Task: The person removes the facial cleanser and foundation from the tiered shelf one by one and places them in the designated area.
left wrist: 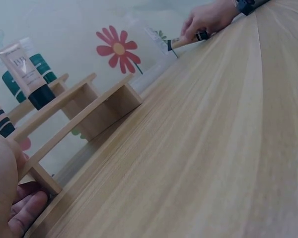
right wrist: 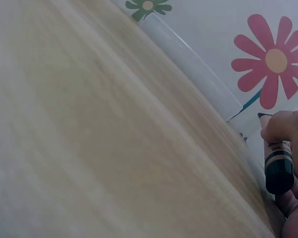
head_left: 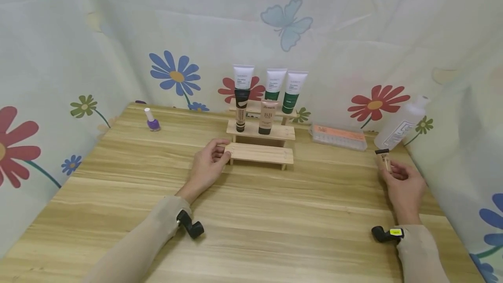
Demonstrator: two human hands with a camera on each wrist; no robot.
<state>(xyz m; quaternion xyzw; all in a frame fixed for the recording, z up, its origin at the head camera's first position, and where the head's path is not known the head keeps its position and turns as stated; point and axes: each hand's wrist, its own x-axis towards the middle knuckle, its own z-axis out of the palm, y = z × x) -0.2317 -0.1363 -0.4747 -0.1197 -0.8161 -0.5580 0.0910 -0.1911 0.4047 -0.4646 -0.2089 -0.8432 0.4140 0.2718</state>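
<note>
A three-tier wooden display stand [head_left: 259, 153] is on the table. My left hand [head_left: 210, 163] grips the left end of its lowest step, thumb in front, as the left wrist view also shows. Three white-and-green tubes [head_left: 294, 93] stand on the top tier. The middle tier carries a slim black-and-beige tube [head_left: 240, 115] and a pink-beige BB cream tube [head_left: 268, 116]. Over at the right, my right hand [head_left: 404, 187] pinches a small beige cosmetic tube [head_left: 384, 160] between thumb and fingers. Its black cap [right wrist: 279, 177] points downward in the right wrist view.
A purple nail polish bottle [head_left: 153, 122] with a white cap stands at the back left. Behind the right hand are a clear plastic case [head_left: 339, 138] with an orange label and a tall translucent bottle [head_left: 402, 121]. A flowered curtain [head_left: 334, 34] encloses the table.
</note>
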